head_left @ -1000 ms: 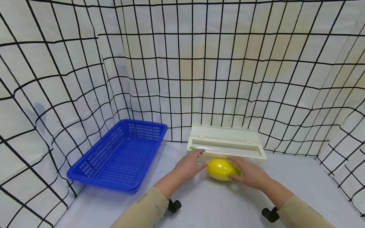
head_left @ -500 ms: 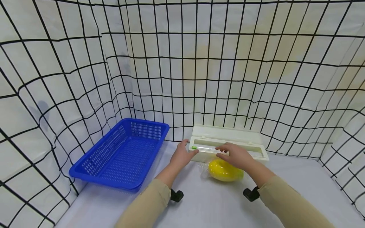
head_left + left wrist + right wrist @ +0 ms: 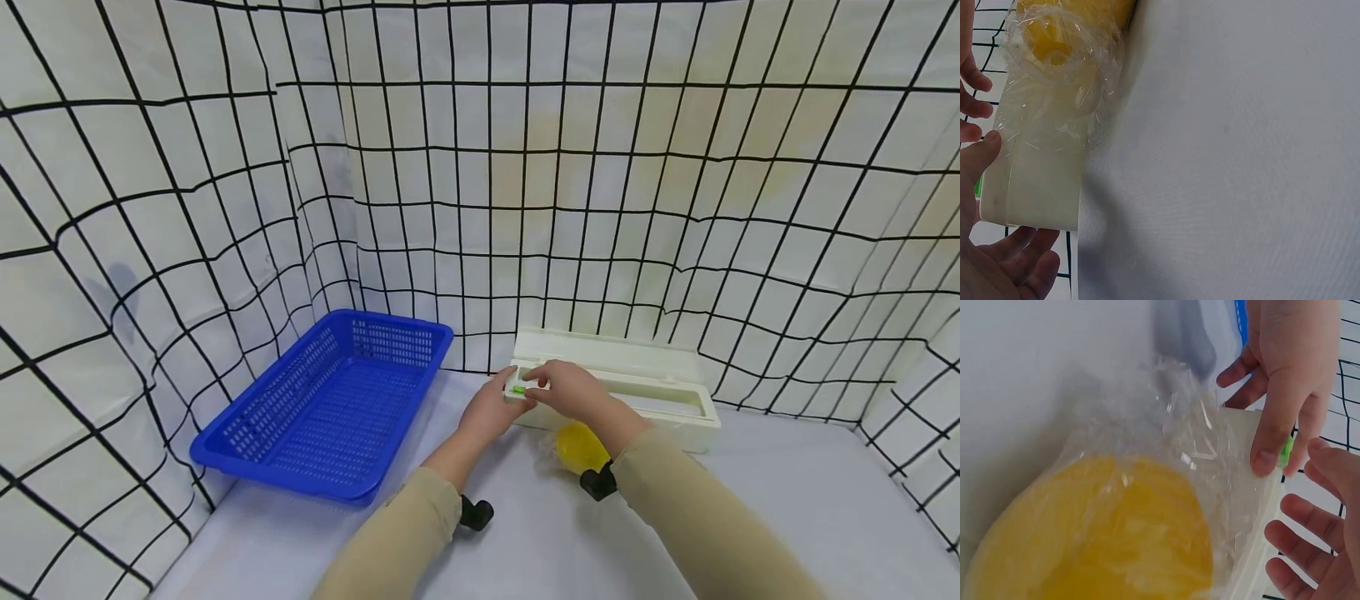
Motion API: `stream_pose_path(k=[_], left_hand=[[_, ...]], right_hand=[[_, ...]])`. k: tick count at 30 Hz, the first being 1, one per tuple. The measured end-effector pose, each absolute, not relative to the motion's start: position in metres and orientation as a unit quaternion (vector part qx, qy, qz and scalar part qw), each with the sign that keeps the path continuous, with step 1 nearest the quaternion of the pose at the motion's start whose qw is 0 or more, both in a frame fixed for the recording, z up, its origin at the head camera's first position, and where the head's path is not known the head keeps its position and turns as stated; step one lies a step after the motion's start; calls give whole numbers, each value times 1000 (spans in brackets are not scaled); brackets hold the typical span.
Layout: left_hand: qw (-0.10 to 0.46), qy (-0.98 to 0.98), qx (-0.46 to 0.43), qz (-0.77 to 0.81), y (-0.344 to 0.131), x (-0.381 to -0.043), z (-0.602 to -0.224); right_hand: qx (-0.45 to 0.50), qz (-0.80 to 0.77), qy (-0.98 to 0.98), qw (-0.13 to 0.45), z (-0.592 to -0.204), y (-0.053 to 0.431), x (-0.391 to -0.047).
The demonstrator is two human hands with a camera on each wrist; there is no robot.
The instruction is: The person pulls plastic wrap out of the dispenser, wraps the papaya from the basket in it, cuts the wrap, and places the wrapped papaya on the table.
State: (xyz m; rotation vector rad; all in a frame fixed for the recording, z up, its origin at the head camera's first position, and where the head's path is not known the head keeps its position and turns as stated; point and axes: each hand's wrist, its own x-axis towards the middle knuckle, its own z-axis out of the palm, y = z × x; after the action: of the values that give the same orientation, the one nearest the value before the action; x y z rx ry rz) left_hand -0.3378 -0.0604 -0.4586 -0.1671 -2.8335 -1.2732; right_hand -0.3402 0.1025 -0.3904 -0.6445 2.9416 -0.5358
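swung leftward, the right hand [image 3: 576,393], fingers parted, sits by the green tab [image 3: 519,389] where the left hand [image 3: 489,410] grips the long box [image 3: 681,427] by its end.

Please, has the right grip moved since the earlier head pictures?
Yes, leftward along the white box: the right grip was at the yellow object and is now near the box's left end.

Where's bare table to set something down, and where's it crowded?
Bare table shows between the sleeves and right of the white box toward the grid wall. The blue basket is bare inside. Crowded: the box's left end, with left hand and right hand, and its front, where the wrapped yellow object lies.
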Motion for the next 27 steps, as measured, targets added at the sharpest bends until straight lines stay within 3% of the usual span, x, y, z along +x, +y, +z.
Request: stream_pose_path(k=[8,27], left_hand=[[6,-919,-51,-390,-61,-338,-456],[9,-942,-74,-327,-67,-342,-453]], right_hand=[[-190,-161,967,61,-395,85,-350],[-191,-85,978,21,-386,82,-349]])
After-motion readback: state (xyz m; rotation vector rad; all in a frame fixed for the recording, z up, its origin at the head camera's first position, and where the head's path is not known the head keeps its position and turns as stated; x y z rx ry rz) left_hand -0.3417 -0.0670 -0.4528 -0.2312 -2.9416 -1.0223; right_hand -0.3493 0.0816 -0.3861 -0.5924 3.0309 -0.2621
